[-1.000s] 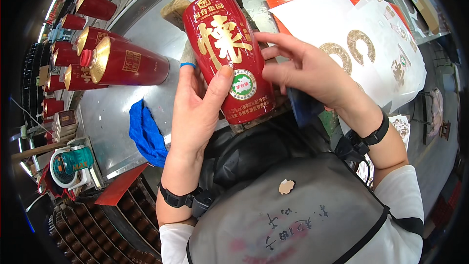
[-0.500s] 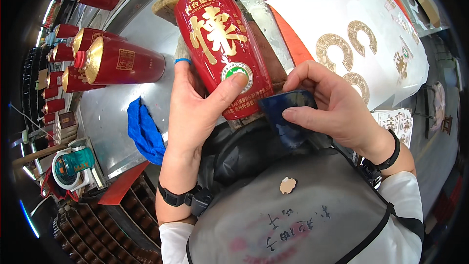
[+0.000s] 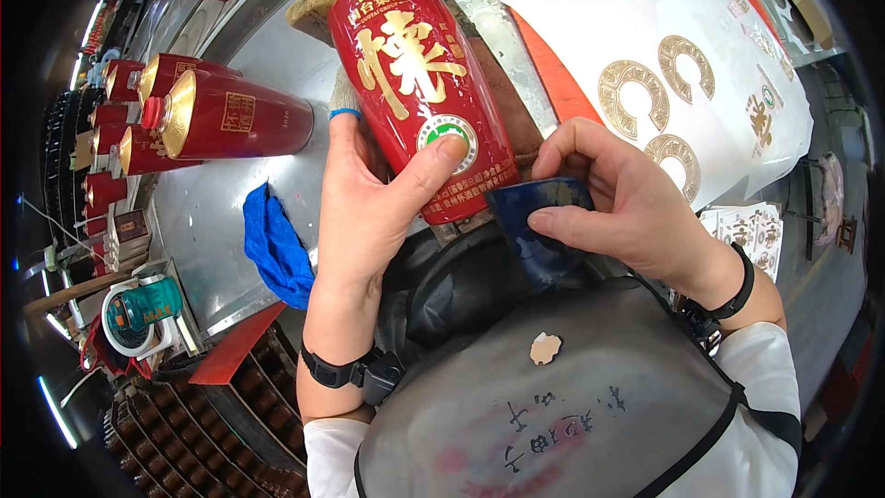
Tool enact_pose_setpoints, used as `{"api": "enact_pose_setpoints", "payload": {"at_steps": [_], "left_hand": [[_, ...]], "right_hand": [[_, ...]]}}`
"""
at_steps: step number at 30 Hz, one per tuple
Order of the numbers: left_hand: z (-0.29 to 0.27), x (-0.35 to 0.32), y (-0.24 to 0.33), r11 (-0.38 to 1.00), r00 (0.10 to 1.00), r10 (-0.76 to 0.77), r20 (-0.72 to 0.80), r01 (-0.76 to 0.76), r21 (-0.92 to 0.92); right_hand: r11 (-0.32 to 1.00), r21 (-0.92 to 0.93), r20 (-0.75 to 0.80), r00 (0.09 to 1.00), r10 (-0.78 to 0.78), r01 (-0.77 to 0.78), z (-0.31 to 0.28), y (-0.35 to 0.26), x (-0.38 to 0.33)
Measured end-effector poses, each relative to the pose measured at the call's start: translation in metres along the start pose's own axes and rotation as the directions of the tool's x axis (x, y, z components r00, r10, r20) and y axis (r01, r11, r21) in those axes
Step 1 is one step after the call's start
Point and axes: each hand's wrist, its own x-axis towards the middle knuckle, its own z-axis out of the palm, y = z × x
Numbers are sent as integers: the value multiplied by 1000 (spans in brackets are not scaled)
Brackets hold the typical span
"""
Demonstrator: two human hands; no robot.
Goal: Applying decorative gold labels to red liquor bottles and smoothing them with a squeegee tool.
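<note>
Clasping the glossy red bottle (image 3: 419,83) on its wooden rest (image 3: 498,92) with my left hand (image 3: 373,212), my right hand (image 3: 636,221) pinching a flat blue scraper (image 3: 544,231) — gold lettering (image 3: 401,41) on, ring decals (image 3: 612,97) still on white paper (image 3: 595,14).

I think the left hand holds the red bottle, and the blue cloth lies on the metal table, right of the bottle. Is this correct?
No: in the head view, the blue cloth lies on the metal table to the left of the red bottle, which the left hand holds.
</note>
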Motion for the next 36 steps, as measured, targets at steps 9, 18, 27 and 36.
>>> {"api": "enact_pose_setpoints", "payload": {"at_steps": [9,18,27,36], "left_hand": [[0,0,0,1000,1000,5,2,-5,1],[0,0,-1,1000,1000,10,2,-10,-7],[2,0,-1,999,1000,24,6,-24,-42],[0,-3,-2,999,1000,-12,6,12,36]], "right_hand": [[1000,-16,-5,1000,2,-2,2,1,1],[1000,-22,-8,1000,-6,5,3,2,1],[1000,-18,-9,1000,-6,5,3,2,1],[1000,-14,-12,1000,-26,26,3,3,1]]}}
